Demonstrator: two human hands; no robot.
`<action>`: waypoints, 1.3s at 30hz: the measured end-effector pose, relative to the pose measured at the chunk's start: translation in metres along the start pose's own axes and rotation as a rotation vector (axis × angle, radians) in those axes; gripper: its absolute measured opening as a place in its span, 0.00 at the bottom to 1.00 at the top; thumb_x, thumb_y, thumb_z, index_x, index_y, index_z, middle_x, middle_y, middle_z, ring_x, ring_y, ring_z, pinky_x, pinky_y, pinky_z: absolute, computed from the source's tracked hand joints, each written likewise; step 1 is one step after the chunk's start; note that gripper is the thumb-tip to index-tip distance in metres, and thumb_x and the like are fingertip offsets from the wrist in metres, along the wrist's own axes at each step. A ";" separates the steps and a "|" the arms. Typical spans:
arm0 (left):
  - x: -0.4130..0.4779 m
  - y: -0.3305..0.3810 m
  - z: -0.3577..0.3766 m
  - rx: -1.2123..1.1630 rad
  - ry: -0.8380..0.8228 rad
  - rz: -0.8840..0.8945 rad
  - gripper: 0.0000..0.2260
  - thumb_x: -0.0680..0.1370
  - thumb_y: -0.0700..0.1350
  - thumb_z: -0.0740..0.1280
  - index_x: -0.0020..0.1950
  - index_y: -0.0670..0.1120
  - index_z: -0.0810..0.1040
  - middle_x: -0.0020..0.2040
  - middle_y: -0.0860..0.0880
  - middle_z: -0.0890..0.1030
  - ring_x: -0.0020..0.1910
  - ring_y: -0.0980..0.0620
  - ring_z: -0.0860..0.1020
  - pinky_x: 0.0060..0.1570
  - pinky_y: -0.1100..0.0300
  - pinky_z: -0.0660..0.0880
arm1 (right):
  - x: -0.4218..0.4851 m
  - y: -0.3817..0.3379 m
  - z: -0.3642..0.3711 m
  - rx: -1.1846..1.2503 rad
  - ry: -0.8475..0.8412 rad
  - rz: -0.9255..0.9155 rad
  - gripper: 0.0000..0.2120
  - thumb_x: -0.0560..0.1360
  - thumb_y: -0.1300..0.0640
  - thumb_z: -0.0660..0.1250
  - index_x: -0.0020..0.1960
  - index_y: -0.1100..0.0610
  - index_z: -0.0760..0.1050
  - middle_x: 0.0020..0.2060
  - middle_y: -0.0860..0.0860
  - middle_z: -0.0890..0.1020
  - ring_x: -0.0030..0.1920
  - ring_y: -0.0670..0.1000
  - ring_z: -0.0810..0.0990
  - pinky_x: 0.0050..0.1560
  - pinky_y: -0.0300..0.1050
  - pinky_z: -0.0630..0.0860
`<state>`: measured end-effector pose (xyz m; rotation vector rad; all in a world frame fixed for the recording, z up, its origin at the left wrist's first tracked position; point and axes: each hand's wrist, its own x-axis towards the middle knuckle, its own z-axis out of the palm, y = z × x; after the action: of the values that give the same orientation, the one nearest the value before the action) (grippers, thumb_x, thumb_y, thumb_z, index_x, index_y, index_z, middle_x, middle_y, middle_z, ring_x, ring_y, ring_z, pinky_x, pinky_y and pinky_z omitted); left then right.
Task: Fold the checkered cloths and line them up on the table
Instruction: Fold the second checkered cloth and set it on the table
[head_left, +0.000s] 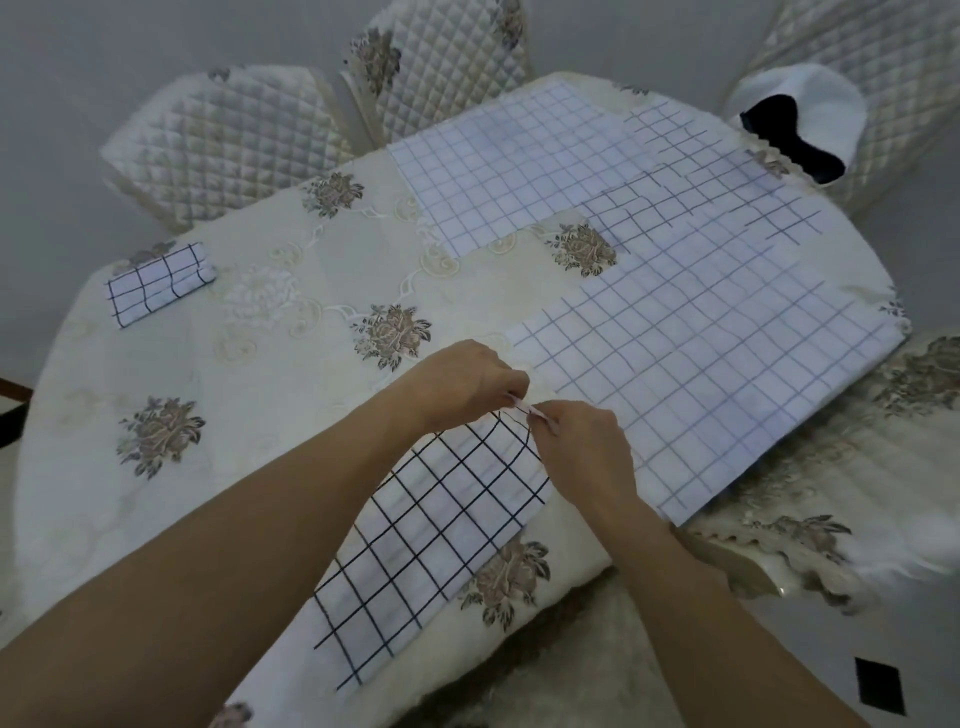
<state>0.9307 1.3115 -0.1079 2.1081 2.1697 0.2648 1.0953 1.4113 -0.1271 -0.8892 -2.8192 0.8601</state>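
A white cloth with a bold black grid (431, 545) lies as a long strip on the near part of the table, running from the front edge up to my hands. My left hand (467, 384) and my right hand (582, 441) both pinch its far end, close together, lifting that edge a little. One folded checkered cloth (156, 286) sits at the far left of the table. Several unfolded checkered cloths lie overlapped on the right half, the nearest one (701, 374) just beyond my hands and another (509, 166) at the back.
The table wears a cream floral tablecloth (249, 395). Quilted chairs (223, 140) stand behind it and at the right. A white and black object (800, 124) rests on the chair at the back right.
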 end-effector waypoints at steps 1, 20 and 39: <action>-0.014 0.001 -0.004 -0.001 0.009 0.004 0.02 0.76 0.40 0.73 0.47 0.44 0.81 0.35 0.48 0.81 0.33 0.44 0.77 0.35 0.50 0.77 | -0.009 -0.009 0.003 0.009 0.023 -0.010 0.16 0.82 0.51 0.58 0.37 0.52 0.75 0.29 0.47 0.74 0.31 0.50 0.74 0.29 0.46 0.70; -0.290 0.016 0.035 -0.144 0.199 0.037 0.11 0.70 0.36 0.78 0.50 0.43 0.85 0.50 0.45 0.86 0.47 0.44 0.83 0.42 0.51 0.82 | -0.204 -0.137 0.166 -0.034 0.128 -0.076 0.17 0.76 0.61 0.69 0.64 0.55 0.80 0.59 0.52 0.82 0.58 0.53 0.80 0.52 0.50 0.80; -0.342 0.016 0.107 -0.155 0.194 -0.015 0.06 0.75 0.38 0.72 0.50 0.42 0.85 0.53 0.46 0.85 0.53 0.44 0.82 0.49 0.48 0.81 | -0.239 -0.133 0.207 -0.225 0.146 -0.252 0.19 0.69 0.53 0.78 0.58 0.56 0.83 0.57 0.51 0.84 0.61 0.53 0.78 0.66 0.49 0.71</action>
<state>0.9783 0.9763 -0.2257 2.0575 2.1836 0.6388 1.1805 1.0883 -0.2062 -0.5705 -2.8517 0.4356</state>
